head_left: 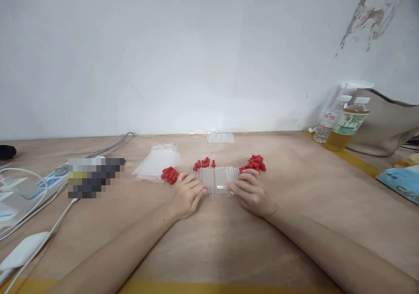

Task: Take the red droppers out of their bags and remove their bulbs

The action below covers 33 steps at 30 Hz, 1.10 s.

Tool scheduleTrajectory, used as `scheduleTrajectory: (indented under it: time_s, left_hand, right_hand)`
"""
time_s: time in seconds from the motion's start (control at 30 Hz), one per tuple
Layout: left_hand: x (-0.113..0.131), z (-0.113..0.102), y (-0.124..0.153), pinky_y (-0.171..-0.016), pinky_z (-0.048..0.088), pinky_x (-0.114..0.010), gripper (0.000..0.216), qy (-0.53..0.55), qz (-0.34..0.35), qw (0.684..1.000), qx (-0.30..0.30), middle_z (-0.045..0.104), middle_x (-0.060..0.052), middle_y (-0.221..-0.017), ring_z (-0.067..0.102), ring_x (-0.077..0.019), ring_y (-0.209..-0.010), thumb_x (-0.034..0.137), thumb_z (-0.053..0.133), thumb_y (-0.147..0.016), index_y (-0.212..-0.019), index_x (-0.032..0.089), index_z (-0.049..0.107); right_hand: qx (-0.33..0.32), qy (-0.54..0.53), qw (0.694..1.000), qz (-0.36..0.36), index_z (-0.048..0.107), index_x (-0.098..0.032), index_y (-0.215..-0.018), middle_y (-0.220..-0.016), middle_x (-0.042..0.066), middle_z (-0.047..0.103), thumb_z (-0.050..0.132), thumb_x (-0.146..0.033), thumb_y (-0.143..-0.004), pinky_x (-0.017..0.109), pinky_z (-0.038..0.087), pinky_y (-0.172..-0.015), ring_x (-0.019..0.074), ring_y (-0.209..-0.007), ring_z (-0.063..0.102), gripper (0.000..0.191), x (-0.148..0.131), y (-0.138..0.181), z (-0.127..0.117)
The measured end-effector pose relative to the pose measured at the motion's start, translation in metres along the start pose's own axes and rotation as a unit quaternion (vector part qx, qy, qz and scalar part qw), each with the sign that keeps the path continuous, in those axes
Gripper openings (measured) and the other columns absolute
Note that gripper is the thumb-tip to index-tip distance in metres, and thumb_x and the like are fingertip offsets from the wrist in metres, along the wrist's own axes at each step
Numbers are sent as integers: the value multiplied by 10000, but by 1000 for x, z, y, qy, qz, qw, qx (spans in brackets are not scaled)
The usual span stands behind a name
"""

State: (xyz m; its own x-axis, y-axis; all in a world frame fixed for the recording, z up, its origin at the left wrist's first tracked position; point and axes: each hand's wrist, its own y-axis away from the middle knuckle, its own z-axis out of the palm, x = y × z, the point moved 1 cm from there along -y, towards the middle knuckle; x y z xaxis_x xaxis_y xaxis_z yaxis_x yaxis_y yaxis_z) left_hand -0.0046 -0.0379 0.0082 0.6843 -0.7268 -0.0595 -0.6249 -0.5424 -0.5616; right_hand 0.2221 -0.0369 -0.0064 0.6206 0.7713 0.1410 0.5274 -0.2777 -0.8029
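A flat row of thin clear tubes [207, 181] lies on the table between my hands. My left hand [187, 193] rests at its left end, fingers curled down and the thumb near the tubes. My right hand [253, 192] bends over the right end, its fingertips at the tubes. What either hand grips is hidden. A pile of red rubber bulbs [170, 175] lies just beyond my left fingers, and another red pile [257, 163] sits behind my right hand. Past the row's far edge, several droppers with red bulbs [207, 162] lie with their tubes pointing toward the wall.
Clear plastic bags [159, 160] are stacked to the left, with another bag [221, 138] by the wall. A power strip [52, 185] with cables stands far left. Two bottles [348, 126] and a grey-beige bag [382, 123] stand at the back right, near a blue packet [401, 182].
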Motion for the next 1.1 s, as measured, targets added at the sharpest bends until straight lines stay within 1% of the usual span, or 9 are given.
scheduleTrajectory:
  time_s: [0.1, 0.17, 0.27, 0.4, 0.53, 0.63, 0.73, 0.9, 1.1]
  left_hand:
    - [-14, -10, 1, -661, 386, -297, 250, 40, -87, 994, 51, 521, -30, -683, 468, -151, -678, 231, 335, -875, -772, 170, 555]
    - [-25, -20, -2, -670, 410, -274, 229, 61, -138, 985, 87, 510, -40, -769, 490, -146, -722, 234, 340, -875, -884, 170, 560]
    - [-45, -35, -4, -723, 427, -293, 252, 28, -200, 972, 117, 486, -63, -879, 503, -162, -798, 235, 348, -856, -966, 168, 564]
    - [-75, -48, 2, -734, 432, -309, 285, -6, -303, 948, 96, 506, -61, -850, 518, -197, -871, 245, 350, -819, -971, 165, 576]
    - [-89, -51, 8, -576, 420, -260, 278, 39, -377, 924, 41, 560, -6, -799, 544, -138, -624, 326, 412, -787, -1009, 196, 517]
    - [-87, -47, 10, -520, 382, -236, 237, 39, -393, 918, 31, 583, 23, -797, 500, -103, -515, 360, 467, -750, -931, 209, 500]
    - [-83, -41, 10, -512, 359, -235, 207, 18, -383, 923, 21, 600, 24, -788, 474, -105, -503, 373, 482, -735, -858, 207, 492]
    - [-84, -33, 13, -543, 364, -248, 224, 7, -368, 930, -14, 607, 4, -778, 503, -133, -575, 408, 483, -732, -824, 205, 504]
    - [-90, -36, 14, -634, 388, -282, 246, -34, -372, 926, 47, 604, -19, -874, 526, -176, -708, 422, 481, -739, -849, 207, 525]
  right_hand:
    - [21, 38, 994, 102, 634, -246, -913, -636, -5, 586, 485, -225, -822, 336, 305, -741, 133, -680, 463, 176, 9, 0, 1]
    - [9, 59, 987, 151, 638, -235, -928, -616, -2, 568, 485, -254, -823, 320, 283, -704, 124, -639, 451, 187, 10, -2, 4]
    - [-30, 63, 977, 200, 622, -225, -980, -656, 11, 564, 421, -214, -837, 303, 255, -666, 129, -655, 463, 247, 7, -8, 10]
    - [-50, 42, 967, 247, 595, -182, -939, -712, 19, 581, 404, -182, -810, 297, 254, -668, 143, -699, 489, 230, 5, -12, 15]
    - [-33, 46, 971, 233, 574, -165, -736, -651, 13, 584, 436, -168, -781, 301, 254, -676, 141, -665, 485, 145, 5, -12, 16]
    - [-32, 66, 983, 165, 588, -175, -703, -633, 17, 594, 447, -153, -780, 318, 246, -705, 144, -668, 475, 163, 2, -14, 16]
    - [-46, 70, 989, 124, 623, -193, -814, -685, 26, 613, 460, -203, -801, 334, 241, -730, 155, -710, 478, 164, -1, -15, 16]
    - [-95, 39, 987, 120, 619, -202, -920, -746, 45, 596, 486, -353, -808, 356, 241, -765, 168, -753, 463, 230, -4, -15, 16]
    - [-116, 22, 985, 128, 610, -202, -933, -758, 44, 555, 472, -405, -813, 370, 239, -777, 166, -752, 434, 273, -5, -15, 15]
